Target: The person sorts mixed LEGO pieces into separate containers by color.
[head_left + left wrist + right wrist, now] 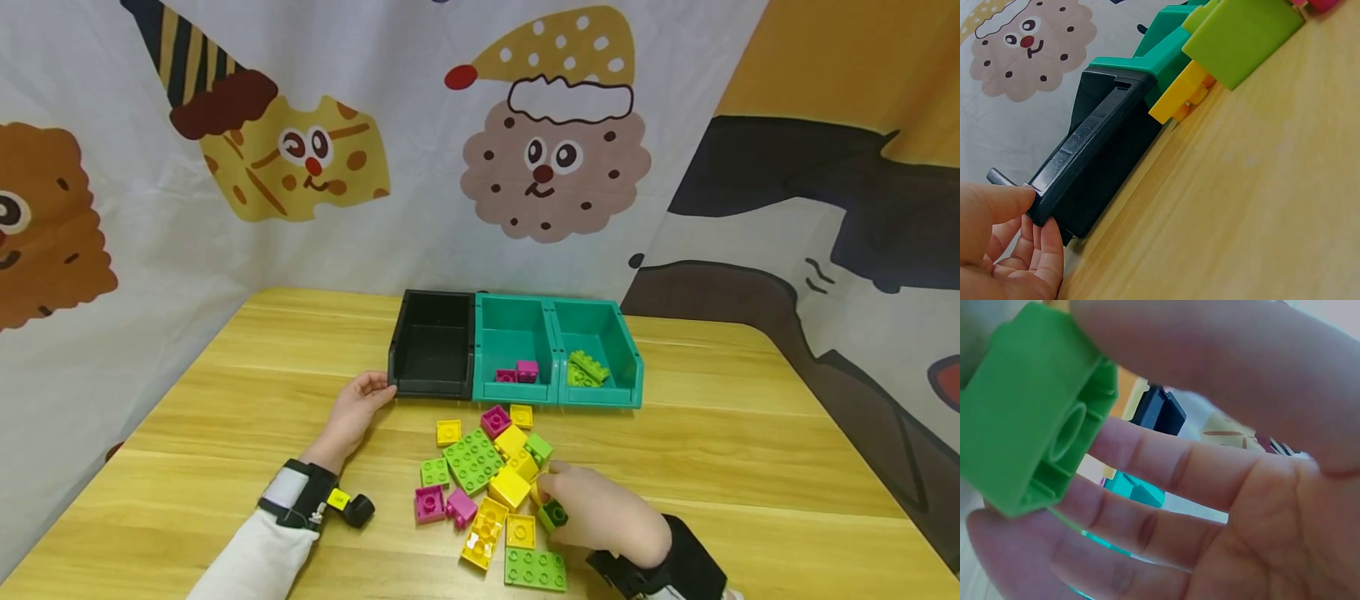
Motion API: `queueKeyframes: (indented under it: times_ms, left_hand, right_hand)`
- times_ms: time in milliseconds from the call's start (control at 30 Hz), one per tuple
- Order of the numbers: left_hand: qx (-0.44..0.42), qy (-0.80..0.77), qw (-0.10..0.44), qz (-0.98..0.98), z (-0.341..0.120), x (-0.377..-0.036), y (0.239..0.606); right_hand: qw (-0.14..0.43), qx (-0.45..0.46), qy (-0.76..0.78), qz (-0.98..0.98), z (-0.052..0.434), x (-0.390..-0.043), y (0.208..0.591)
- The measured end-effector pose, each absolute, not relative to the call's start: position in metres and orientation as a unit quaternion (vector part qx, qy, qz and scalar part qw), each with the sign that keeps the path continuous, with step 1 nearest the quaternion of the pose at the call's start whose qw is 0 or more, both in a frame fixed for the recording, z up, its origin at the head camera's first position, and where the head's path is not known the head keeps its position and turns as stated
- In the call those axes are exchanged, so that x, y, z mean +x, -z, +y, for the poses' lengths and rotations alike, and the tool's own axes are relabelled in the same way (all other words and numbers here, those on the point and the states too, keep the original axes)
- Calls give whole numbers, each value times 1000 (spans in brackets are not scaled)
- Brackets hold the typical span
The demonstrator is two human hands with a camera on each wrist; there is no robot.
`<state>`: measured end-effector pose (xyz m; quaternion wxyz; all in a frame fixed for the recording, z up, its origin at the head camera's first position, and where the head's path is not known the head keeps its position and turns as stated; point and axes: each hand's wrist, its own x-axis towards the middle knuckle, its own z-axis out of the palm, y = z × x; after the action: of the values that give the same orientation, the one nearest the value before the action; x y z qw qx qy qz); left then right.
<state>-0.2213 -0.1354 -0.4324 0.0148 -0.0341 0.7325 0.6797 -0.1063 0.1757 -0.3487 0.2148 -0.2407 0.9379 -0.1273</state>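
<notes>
My left hand (351,422) holds the front left corner of a black bin (433,388). In the left wrist view its thumb lies on the rim and the fingers curl beneath the corner. My right hand (609,515), at the right edge of the loose pile, grips a green toy building brick (553,515). The hollow underside of this brick (1029,419) shows in the right wrist view, between thumb and fingers. Close by lie a yellow brick (510,487), a green square plate (474,461) and a green rectangular plate (536,569).
Two teal bins (516,393) adjoin the black one; the middle holds magenta bricks (527,371), the right one lime-green bricks (588,368). More magenta bricks (430,504) and yellow ones (484,533) lie on the wooden table (712,433). A printed cloth (420,225) hangs behind.
</notes>
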Motion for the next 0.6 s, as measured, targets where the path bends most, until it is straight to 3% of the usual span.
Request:
queueKeyframes:
  times_ms: [233,600]
  left_hand:
    - [-31,-678,19,734,-136,-219,431]
    - [-30,-675,21,737,-136,-219,430]
  right_hand:
    - [200,-245,136,939,179,-108,345]
    - [109,-286,218,927,192,-112,333]
